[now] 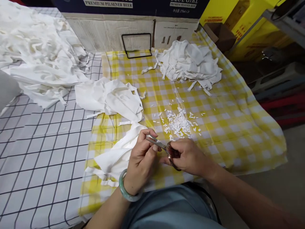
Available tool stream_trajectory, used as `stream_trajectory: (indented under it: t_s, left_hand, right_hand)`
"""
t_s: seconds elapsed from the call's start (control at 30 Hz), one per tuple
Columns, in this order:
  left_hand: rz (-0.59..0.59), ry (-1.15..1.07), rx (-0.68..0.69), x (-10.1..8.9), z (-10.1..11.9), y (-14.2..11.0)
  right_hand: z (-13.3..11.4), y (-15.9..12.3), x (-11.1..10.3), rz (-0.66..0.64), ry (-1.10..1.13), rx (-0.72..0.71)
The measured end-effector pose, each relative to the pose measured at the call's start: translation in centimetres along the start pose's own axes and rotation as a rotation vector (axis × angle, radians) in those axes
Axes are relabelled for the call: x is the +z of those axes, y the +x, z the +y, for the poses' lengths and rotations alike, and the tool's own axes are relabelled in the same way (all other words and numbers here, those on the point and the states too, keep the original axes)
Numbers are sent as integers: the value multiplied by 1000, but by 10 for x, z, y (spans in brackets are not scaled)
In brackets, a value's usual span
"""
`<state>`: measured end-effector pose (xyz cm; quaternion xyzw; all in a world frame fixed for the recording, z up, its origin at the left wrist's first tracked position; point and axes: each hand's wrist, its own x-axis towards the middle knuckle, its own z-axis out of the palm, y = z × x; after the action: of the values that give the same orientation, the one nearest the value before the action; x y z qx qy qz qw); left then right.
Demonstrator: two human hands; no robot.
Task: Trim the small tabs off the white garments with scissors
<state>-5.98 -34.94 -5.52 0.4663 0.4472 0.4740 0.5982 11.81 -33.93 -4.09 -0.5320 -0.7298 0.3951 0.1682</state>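
White cloth trimming, head view: judged from the blades and scraps, a small snip seems in hand; closing the blades calls for fingertips clear of both edges.
Left fingers: on the left hand point(143, 159), thumb and bent forefinger sit close together beside the blades; whether they pinch a strap is too small to tell.
Right fingers: the right hand point(190, 156) is curled around the handle loops of steel-bladed, copper-brown scissors point(165, 147), whose blades look slightly parted.
Near cloth: a soft white fabric piece with straps point(116, 157) lies beside the left hand, partly hidden by it.
Scraps: tiny white oblong clippings point(180, 123) lie heaped beyond the scissors on yellow-and-white checked table covering point(238, 133).
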Motion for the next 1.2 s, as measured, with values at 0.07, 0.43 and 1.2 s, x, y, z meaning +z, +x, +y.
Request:
stream_trajectory:
  t_s: [0.07, 0.43, 1.2]
  left_hand:
    - [-66, 46, 25, 11, 1, 9]
    - [44, 1039, 173, -66, 18, -42]
    - [309, 928, 414, -63, 71, 122]
  right_hand:
    - [10, -8, -4, 35, 53, 65]
    - [18, 10, -12, 69, 218, -57]
    - [22, 127, -179, 1063, -203, -152]
